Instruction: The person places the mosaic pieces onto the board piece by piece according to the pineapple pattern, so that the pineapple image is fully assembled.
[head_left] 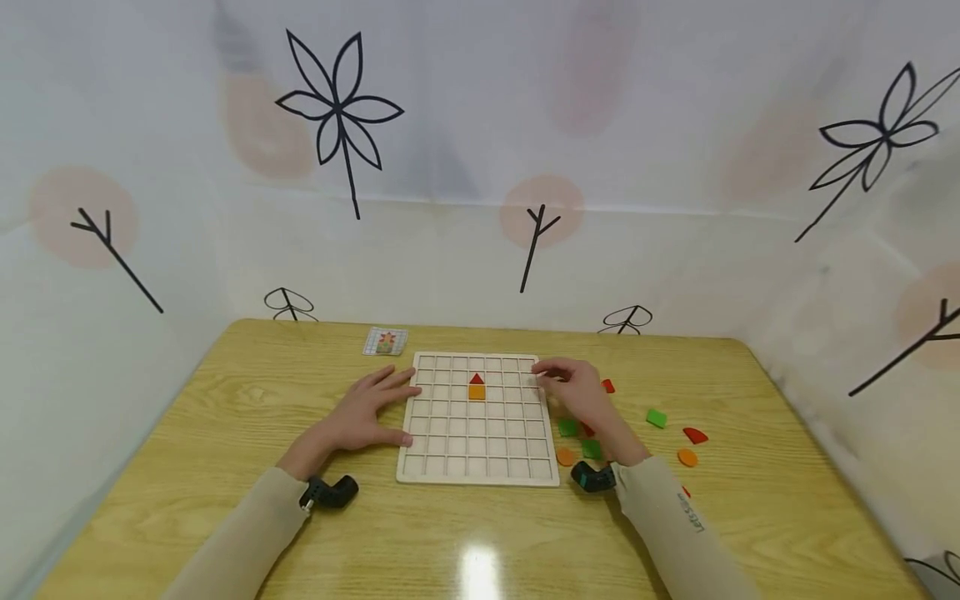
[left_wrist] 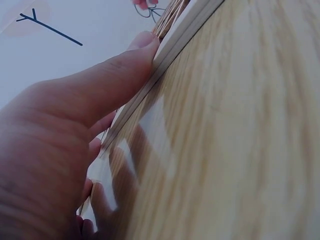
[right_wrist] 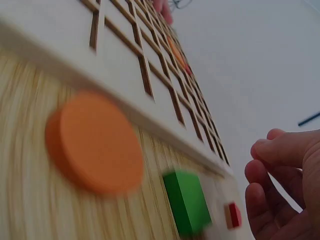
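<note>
A pale wooden grid board (head_left: 457, 450) lies on the table, with a red triangle (head_left: 477, 379) directly above an orange square (head_left: 477, 392) in its upper middle. My left hand (head_left: 360, 417) rests spread at the board's left edge; its thumb touches the rim in the left wrist view. Over the board's upper right edge is my right hand (head_left: 576, 390), fingers loosely bent, thumb and index close together, and no piece shows between them. In the right wrist view, an orange disc (right_wrist: 102, 145) and a green piece (right_wrist: 187, 202) lie beside the board.
Right of the board lie several loose pieces, among them a green one (head_left: 656, 418), a red quarter-round (head_left: 695, 435) and an orange disc (head_left: 687, 457). A small patterned card (head_left: 386, 342) is behind the board's left corner. Patterned cloth hangs beyond the table.
</note>
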